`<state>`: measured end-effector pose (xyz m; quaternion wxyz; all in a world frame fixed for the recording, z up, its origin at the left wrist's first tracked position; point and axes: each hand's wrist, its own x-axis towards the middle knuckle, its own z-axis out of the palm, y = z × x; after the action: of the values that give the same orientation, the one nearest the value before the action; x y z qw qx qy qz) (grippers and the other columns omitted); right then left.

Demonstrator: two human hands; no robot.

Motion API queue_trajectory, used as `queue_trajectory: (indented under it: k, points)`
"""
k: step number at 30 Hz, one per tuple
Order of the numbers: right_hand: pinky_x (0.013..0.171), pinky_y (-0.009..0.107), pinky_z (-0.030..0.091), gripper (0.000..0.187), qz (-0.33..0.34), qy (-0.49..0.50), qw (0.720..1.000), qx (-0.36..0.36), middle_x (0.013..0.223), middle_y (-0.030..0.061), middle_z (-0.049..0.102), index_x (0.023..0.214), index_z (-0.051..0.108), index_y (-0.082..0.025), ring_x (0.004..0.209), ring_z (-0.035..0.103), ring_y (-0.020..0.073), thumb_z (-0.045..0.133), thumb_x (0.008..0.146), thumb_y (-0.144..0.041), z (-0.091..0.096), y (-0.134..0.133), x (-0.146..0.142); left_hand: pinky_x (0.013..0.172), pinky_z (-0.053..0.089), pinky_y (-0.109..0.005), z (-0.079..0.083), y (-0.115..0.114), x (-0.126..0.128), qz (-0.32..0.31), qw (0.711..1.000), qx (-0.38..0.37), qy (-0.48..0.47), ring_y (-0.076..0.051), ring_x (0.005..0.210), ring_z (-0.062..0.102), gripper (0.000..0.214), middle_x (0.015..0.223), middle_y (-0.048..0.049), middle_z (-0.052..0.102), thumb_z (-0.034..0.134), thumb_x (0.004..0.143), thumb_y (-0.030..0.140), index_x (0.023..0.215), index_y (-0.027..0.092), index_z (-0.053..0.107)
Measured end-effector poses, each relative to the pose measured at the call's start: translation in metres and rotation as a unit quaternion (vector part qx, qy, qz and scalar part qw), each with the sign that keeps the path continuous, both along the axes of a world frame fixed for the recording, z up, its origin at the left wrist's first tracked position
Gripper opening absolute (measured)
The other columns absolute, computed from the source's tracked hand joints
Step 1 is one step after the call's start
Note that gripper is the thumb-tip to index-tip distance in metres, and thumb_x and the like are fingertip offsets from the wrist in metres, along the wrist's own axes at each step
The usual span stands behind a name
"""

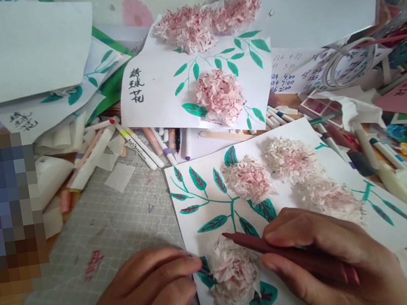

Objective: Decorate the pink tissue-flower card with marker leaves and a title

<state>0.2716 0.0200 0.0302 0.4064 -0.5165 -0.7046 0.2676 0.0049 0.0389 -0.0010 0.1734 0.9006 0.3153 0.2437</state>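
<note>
My right hand [330, 261] is closed around a dark red marker [279, 252]. The marker's tip touches a pink tissue-paper flower [233, 275] at the bottom of a white sheet [342, 162] with painted green leaves and several such flowers. My left hand [149, 298] lies at the sheet's left edge, fingers bent and together, fingertips pressing on the paper beside that flower. It holds nothing I can see.
A second flower sheet [163, 87] lies behind, over a pile of markers [141, 146]. A grey cutting mat [103, 228] is under my left hand. Loose papers [15, 48] are stacked at the left. More pens [400, 164], a coiled cable [346, 62] and clutter fill the right.
</note>
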Motion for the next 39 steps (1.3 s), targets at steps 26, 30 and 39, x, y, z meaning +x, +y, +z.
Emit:
queue_trajectory:
  k: [26,30,39]
  points:
    - [0.057,0.023,0.056,0.020,0.003,-0.031,0.999,-0.006,0.075,-0.0001,0.072,0.094,0.060,-0.025,0.067,0.071,0.0159,0.066,0.083,-0.009,0.0054,0.0012,0.0057,0.105,0.037,-0.018,0.0005,0.0008,0.0004,-0.009,1.000,-0.016,-0.006,-0.012,0.118,0.050,0.009,0.116,0.0038,0.067,0.051,0.097,0.025,0.100,0.023,0.060]
    - [0.056,0.022,0.055,0.021,-0.011,-0.017,1.000,0.012,0.076,-0.0004,0.072,0.093,0.060,-0.025,0.068,0.071,0.0156,0.066,0.083,-0.008,0.0031,0.0002,0.0049,0.105,0.036,-0.017,0.0006,0.0007,-0.0002,-0.013,1.000,-0.015,-0.003,-0.012,0.118,0.050,0.009,0.116,0.0040,0.067,0.052,0.097,0.025,0.101,0.023,0.060]
    - [0.057,0.022,0.055,0.019,-0.001,-0.038,0.999,-0.013,0.080,-0.0002,0.073,0.094,0.061,-0.024,0.070,0.072,0.0152,0.066,0.084,-0.009,0.0047,0.0002,0.0077,0.107,0.036,-0.017,0.0007,-0.0002,-0.0009,-0.011,1.000,-0.019,-0.005,-0.011,0.120,0.050,0.010,0.117,0.0041,0.067,0.053,0.096,0.025,0.103,0.023,0.061]
